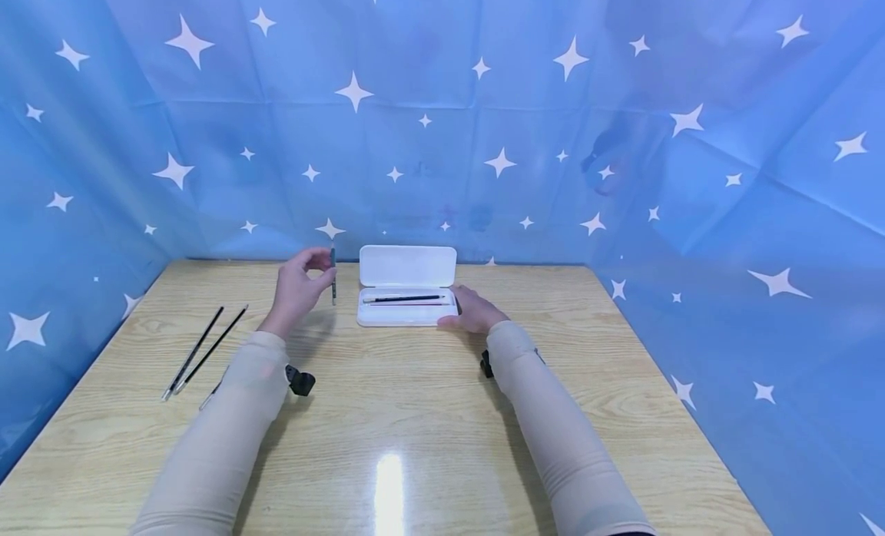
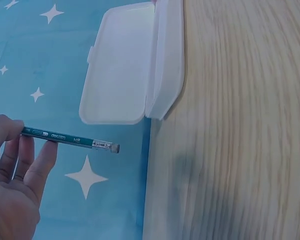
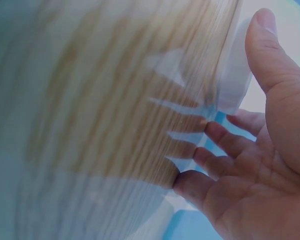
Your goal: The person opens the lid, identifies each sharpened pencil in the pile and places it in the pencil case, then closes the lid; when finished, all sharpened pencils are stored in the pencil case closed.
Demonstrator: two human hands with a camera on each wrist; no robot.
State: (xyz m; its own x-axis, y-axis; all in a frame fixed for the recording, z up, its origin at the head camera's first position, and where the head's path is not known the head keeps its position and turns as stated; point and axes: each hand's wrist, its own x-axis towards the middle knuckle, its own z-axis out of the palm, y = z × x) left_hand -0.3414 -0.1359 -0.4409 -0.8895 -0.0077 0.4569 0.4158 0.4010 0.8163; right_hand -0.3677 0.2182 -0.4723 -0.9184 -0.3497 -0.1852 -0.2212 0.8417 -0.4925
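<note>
Pinching, the left hand (image 1: 299, 289) holds the pencil (image 1: 334, 284) roughly upright, eraser (image 2: 115, 148) down, just left of the open case (image 1: 394, 316), whose long axis runs sideways; the right hand (image 1: 475, 312), fingers loosely spread, touches its right end.

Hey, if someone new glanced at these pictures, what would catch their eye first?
Probably the star-patterned blue backdrop behind the wooden table. Next, the open white pencil case near the table's far edge, with the right hand at its right end. Then the green pencil pinched in the left hand, to the left of the case.
</note>
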